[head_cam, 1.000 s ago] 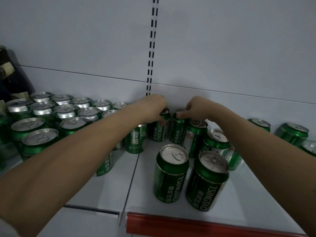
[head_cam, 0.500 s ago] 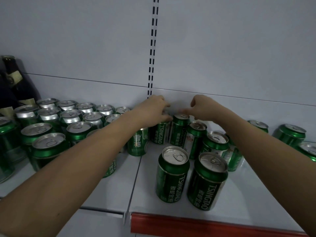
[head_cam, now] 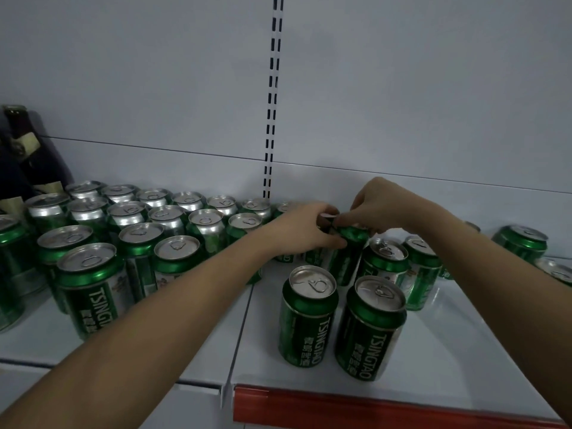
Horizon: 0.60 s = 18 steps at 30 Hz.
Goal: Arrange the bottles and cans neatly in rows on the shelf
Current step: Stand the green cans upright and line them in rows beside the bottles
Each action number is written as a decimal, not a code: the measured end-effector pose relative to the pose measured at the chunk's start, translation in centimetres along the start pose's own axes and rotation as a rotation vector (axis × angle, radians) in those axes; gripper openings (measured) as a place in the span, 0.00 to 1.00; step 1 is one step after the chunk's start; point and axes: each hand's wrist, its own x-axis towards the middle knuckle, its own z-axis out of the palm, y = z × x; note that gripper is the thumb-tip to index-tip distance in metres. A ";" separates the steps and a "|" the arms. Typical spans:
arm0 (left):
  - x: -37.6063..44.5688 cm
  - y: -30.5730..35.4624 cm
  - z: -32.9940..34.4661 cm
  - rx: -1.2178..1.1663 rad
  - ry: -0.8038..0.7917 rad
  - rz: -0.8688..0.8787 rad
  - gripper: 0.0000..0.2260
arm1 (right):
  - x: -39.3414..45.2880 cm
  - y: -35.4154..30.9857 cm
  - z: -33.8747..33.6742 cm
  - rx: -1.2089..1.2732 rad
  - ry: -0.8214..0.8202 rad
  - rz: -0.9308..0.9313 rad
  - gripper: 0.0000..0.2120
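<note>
While two dark bottles (head_cam: pixel 21 150) stand far left: left hand (head_cam: pixel 305 230) and right hand (head_cam: pixel 382 205), fingers curled, gripping one green can (head_cam: pixel 349 243).

I am standing at a shop display, the kind found in a grocery or drinks store. In front of me is a pale metal shelf (head_cam: pixel 448 351) with a red price strip (head_cam: pixel 371 405) along its front edge, and behind it a plain back panel (head_cam: pixel 402 88) split by a slotted upright (head_cam: pixel 272 103) for hanging shelf brackets. Many identical green Tsingtao cans (head_cam: pixel 93 289) stand massed in rows as stock, and dark bottles (head_cam: pixel 24 153) stand at the far left.
</note>
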 end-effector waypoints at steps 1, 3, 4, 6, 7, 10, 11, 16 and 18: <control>0.1 0.0 -0.2 -0.019 0.023 -0.011 0.30 | -0.2 -0.2 -0.4 0.031 0.011 0.007 0.23; 0.1 0.2 -0.7 -0.038 0.047 -0.019 0.30 | -0.6 -0.8 -1.2 0.069 0.010 0.010 0.23; 0.1 0.4 -0.9 -0.057 0.050 -0.025 0.29 | -0.7 -1.1 -1.5 0.075 0.008 0.006 0.23; -0.1 0.5 -1.1 -0.118 0.046 -0.039 0.29 | -0.8 -1.7 -1.6 0.071 0.010 -0.004 0.24; -0.3 0.4 -1.2 -0.141 0.046 -0.043 0.28 | -0.8 -1.9 -1.5 0.070 0.007 -0.004 0.24; -1.0 0.1 -1.4 -0.132 0.059 -0.053 0.30 | -1.2 -2.3 -1.0 0.102 -0.018 0.000 0.24; -1.2 0.1 -1.5 -0.117 0.056 -0.052 0.29 | -1.3 -2.4 -0.9 0.117 -0.034 0.002 0.24; -2.2 -1.2 -1.9 -0.149 0.065 -0.087 0.28 | -2.1 -2.3 -0.5 0.288 -0.182 -0.042 0.19; -2.6 -1.6 -2.0 -0.081 0.060 -0.079 0.28 | -2.2 -2.4 0.2 0.303 -0.143 -0.068 0.19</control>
